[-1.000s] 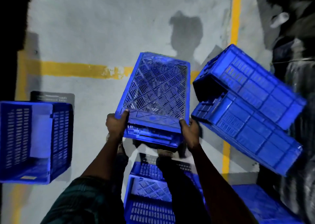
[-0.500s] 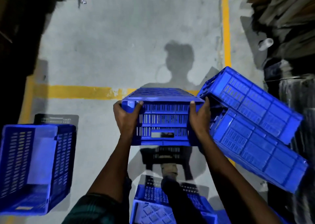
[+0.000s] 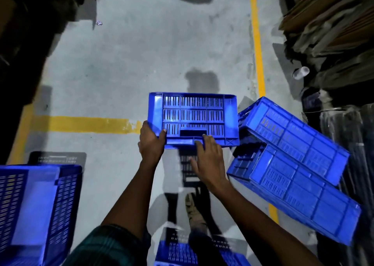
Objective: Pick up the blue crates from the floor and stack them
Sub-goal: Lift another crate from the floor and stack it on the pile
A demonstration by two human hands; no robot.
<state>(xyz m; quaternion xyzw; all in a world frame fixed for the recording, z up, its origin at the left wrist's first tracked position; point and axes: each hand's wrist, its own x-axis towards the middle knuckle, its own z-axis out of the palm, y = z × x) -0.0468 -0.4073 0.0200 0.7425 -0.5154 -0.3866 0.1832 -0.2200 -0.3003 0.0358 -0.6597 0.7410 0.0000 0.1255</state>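
Note:
I hold a blue slotted crate (image 3: pixel 193 116) in the air at the middle of the view, its end wall with the handle slot facing me. My left hand (image 3: pixel 150 142) grips its lower left corner, thumb on the face. My right hand (image 3: pixel 208 156) lies with straight fingers against its lower edge. Two blue crates lean together at the right, an upper crate (image 3: pixel 293 136) and a lower crate (image 3: pixel 299 191). Another blue crate (image 3: pixel 38 205) lies on its side at the lower left. One more crate (image 3: pixel 182 253) sits at my feet.
Yellow floor lines (image 3: pixel 85 124) run across the grey concrete floor (image 3: pixel 141 63) and along its right side. Stacked flattened cardboard (image 3: pixel 332 29) and dark wrapped goods fill the right edge. A dark mass stands at the upper left. My shoe (image 3: pixel 194 213) is below the held crate.
The held crate has turned from bottom-up to end wall facing me. My right hand has left the crate's side and now lies flat at its lower edge. The view has tilted further forward.

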